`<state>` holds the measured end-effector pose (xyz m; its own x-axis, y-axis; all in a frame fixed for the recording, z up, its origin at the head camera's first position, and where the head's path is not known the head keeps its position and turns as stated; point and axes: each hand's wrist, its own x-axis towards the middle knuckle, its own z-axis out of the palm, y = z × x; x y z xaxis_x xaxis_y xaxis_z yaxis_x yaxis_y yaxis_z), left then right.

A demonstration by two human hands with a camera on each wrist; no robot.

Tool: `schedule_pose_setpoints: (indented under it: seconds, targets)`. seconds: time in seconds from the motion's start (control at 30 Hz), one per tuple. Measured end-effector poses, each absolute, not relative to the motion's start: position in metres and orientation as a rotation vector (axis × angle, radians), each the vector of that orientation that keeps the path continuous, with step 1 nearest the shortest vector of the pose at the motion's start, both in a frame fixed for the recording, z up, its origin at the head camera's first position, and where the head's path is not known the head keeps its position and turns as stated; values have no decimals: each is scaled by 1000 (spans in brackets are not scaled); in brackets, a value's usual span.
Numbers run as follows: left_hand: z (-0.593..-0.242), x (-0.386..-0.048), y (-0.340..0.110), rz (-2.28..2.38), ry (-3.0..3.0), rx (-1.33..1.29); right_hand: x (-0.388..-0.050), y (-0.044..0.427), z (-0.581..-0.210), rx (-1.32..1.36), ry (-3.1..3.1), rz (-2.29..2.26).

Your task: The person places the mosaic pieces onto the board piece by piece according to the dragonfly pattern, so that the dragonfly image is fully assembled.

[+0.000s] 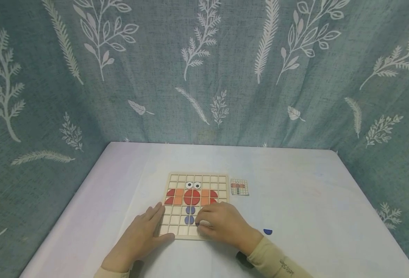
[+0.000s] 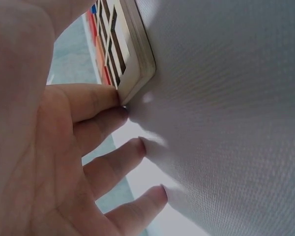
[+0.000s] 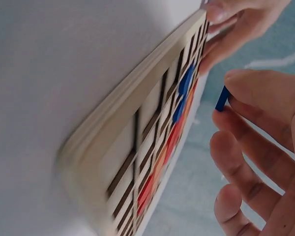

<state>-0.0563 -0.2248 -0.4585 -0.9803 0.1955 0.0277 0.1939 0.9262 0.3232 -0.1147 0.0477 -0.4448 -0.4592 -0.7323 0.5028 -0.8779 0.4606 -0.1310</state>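
Note:
A wooden grid board lies on the white table. My left hand rests against its left side with fingers spread and thumb at the front left corner; the left wrist view shows fingertips touching the board's edge. Over the board's lower right part is my right hand, pinching a small blue piece between thumb and finger, held above the surface. Set in the board are white-and-black eye pieces, a red circle of quarters, orange squares, red quarter pieces at the sides, and blue half-circle pieces below.
A small pattern card lies beside the board's upper right corner, printed with a similar figure. One loose blue half-circle sits on the table right of my right hand. A leaf-patterned green curtain surrounds the table's back and sides.

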Motion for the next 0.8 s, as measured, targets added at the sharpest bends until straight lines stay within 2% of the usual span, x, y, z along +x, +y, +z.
schedule_pose_setpoints:
  seconds: [0.37, 0.8]
  targets:
    - [-461, -56, -227, 536, 3091, 347, -110, 13, -449, 1421, -2230, 490]
    - [-460, -56, -226, 556, 3076, 338, -102, 5, -454, 1413, -2413, 234]
